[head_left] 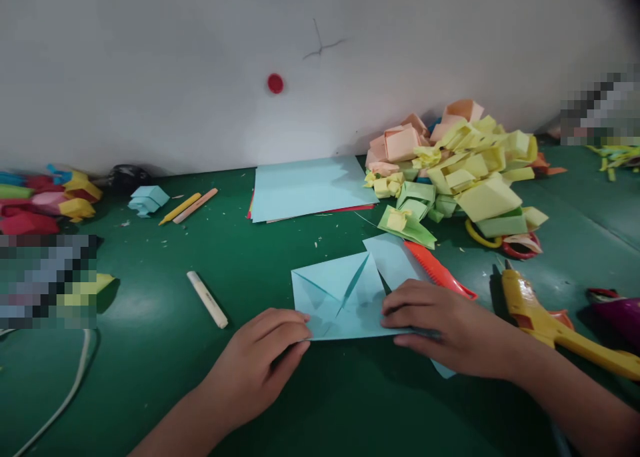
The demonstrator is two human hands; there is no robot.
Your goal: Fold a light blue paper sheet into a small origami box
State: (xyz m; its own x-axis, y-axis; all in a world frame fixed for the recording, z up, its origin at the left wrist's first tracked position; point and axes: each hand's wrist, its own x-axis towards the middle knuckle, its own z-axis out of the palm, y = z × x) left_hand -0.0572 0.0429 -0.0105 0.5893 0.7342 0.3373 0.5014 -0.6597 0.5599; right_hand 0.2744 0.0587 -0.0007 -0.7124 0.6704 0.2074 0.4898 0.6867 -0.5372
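Note:
A light blue sheet of paper [320, 320], partly folded with creased flaps meeting at its upper right, lies between my hands on the green table. My left hand [273, 353] pinches its lower left corner, thumb below and fingers on top. My right hand [430, 320] grips the right end of the same paper, fingers over it and thumb beneath the near edge. Another light blue piece of paper [393, 260] lies behind and partly under it, its lower part hidden by my right hand. A red-orange cutter [440, 270] rests just beyond my right hand.
A stack of blue sheets [310, 187] lies by the wall. Behind my right hand is a heap of folded paper pieces [480, 170]; a yellow glue gun [530, 303] lies right. Leftward are a white marker [207, 300], two pens [187, 207] and a folded blue piece [149, 199].

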